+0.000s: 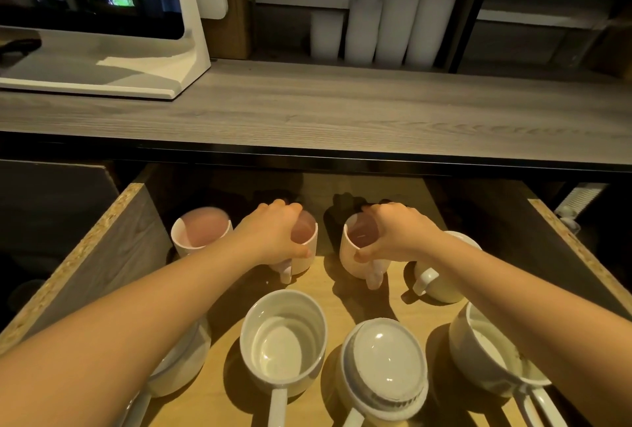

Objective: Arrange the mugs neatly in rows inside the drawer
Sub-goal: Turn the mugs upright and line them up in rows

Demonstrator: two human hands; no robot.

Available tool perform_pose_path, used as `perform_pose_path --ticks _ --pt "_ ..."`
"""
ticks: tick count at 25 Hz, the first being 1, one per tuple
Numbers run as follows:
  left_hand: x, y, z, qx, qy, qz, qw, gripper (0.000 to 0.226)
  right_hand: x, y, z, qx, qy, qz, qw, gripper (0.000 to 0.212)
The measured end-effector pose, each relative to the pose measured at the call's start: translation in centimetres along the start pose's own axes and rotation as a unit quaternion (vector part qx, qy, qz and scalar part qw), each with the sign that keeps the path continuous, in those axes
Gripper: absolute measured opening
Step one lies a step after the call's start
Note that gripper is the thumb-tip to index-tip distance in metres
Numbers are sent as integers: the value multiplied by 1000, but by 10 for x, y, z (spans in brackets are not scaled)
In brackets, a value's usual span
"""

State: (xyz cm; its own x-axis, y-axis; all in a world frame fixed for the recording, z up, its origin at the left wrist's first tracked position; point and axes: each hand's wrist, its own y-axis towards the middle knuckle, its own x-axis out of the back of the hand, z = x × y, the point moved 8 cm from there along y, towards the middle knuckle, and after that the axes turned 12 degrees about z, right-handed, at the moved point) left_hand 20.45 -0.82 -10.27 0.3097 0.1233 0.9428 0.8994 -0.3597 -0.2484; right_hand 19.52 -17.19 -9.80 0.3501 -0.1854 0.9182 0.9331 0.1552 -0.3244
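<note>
An open wooden drawer holds several mugs. In the back row stand three pink mugs. My left hand grips the rim of the middle pink mug. My right hand grips the rim of the pink mug to its right. The far-left pink mug stands free. A white mug sits behind my right forearm. In the front row an upright white mug, an upside-down white mug and a white mug at right stand with handles toward me. Another white mug is partly hidden under my left forearm.
A grey wood-grain counter runs above the drawer. A white screen stand sits on its left. Stacks of white cups stand on the shelf behind. The drawer's chipboard side edges bound both sides.
</note>
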Motion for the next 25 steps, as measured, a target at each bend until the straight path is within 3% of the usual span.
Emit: perform_pose_path --ticks 12,18,22,25 --pt "-2 1 3 10 2 -4 1000 64 1 2 -4 -15 8 -24 1000 58" --pt "-2 -4 -1 15 54 -9 998 62 4 3 -6 4 17 21 1000 64" --pt "5 -12 -21 -38 58 -30 997 62 24 -11 -24 -18 -38 44 998 59" --pt "4 -23 -47 -102 55 -12 993 63 28 -26 -59 -91 -87 84 989 54"
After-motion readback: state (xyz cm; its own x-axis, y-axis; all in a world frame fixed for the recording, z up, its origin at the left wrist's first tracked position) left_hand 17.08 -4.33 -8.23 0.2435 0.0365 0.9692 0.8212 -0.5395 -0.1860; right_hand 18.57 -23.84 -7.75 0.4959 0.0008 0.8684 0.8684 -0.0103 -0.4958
